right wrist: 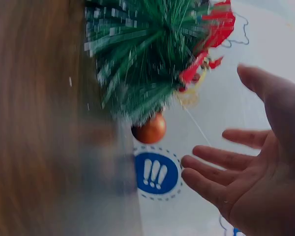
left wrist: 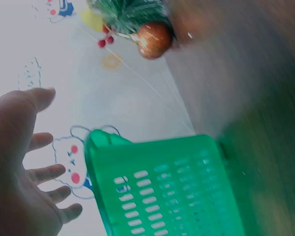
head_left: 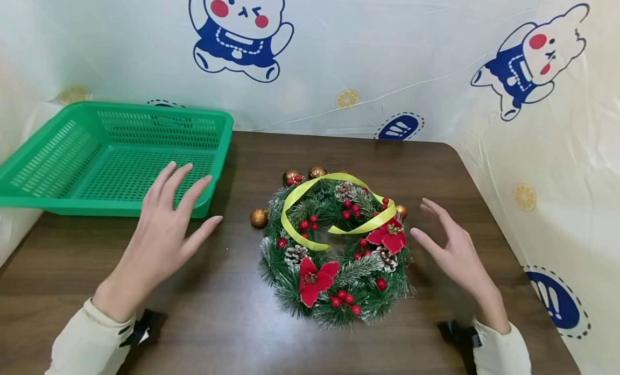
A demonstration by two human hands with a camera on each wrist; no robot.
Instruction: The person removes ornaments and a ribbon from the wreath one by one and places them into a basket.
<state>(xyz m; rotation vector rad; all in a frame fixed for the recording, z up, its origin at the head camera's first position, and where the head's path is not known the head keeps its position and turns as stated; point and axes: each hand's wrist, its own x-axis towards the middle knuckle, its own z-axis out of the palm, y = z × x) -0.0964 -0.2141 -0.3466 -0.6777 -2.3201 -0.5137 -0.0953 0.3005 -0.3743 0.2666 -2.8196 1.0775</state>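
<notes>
Wreath (head_left: 356,268) just beside right grip (head_left: 455,254)

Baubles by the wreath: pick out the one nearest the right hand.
The bauble on the right of the wreath, by a red flower; the others lie along its far and left edges, farther from the right hand.

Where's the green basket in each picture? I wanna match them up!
Head: the green basket is at the left, partly hidden by the left hand.
Left wrist: bottom middle, cut off by the lower edge.
Right wrist: not in it.
Shared landmark: the wreath, lower middle in head, top in both wrist views.
</notes>
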